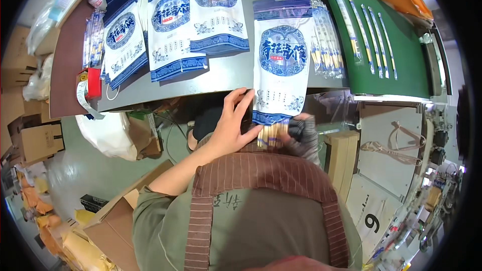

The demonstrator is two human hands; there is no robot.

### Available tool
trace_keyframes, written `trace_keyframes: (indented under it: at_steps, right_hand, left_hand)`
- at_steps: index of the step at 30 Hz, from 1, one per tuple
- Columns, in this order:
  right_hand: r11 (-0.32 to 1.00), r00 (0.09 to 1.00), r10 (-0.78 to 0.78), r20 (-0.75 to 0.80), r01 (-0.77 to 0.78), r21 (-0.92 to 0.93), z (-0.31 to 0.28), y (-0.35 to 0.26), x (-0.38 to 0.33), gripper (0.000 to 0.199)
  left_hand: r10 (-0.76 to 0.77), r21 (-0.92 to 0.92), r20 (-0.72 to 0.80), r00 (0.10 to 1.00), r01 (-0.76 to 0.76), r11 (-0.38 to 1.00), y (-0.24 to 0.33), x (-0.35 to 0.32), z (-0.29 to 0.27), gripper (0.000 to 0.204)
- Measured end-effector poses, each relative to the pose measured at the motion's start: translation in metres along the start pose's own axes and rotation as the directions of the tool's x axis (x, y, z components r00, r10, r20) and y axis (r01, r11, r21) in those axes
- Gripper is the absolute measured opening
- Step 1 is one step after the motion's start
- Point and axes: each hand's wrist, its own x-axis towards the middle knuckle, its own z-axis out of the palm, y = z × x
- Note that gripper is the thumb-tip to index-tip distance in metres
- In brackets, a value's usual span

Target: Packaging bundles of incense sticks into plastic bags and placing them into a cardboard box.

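A white and blue printed bag (281, 70) hangs over the table's front edge, its lower end toward me. My left hand (232, 126) grips its left edge, fingertips along the side and thumb at the lower corner. A bundle of chopsticks (271, 134), pale with blue bands, sticks out at the bag's lower end. My right hand (301, 135), in a dark grey fingerless glove, closes round the bundle from the right; the bag and bundle partly hide its fingers. Just right of the bag lie several wrapped chopsticks (326, 45) in clear sleeves.
Stacks of similar bags (170, 35) cover the table's left half. A red box (90, 84) sits at its left front corner. On the green mat (401, 55) at right lie several wrapped sticks (369, 35). Below stand cardboard boxes (37, 143) and a white sack (108, 133).
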Motion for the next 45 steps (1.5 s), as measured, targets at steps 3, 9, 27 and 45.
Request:
trace_keyframes:
  at_steps: [3, 9, 27, 45]
  right_hand:
    - [0.81, 0.978, -0.058, -0.2, -0.071, -0.582, 0.013, -0.025, 0.054, 0.056]
    - [0.475, 0.922, -0.334, -0.197, -0.016, -0.88, 0.013, -0.07, 0.168, 0.051]
    - [0.349, 0.855, -0.519, 0.003, 0.214, -0.912, -0.01, -0.134, 0.285, 0.027]
    - [0.462, 0.88, 0.142, 0.454, 0.347, -0.816, -0.012, -0.365, 0.248, 0.015]
  left_hand:
    - [-0.12, -0.148, 0.08, 0.99, 0.131, 0.98, -0.006, 0.014, 0.02, 0.075]
    - [0.141, 0.078, -0.22, 0.965, -0.127, 0.989, -0.027, 0.119, 0.023, 0.035]
    - [0.295, 0.262, -0.381, 0.876, -0.204, 0.943, 0.011, 0.231, -0.033, 0.01]
    - [0.164, 0.349, -0.045, 0.985, -0.139, 0.927, 0.167, 0.251, -0.191, 0.013]
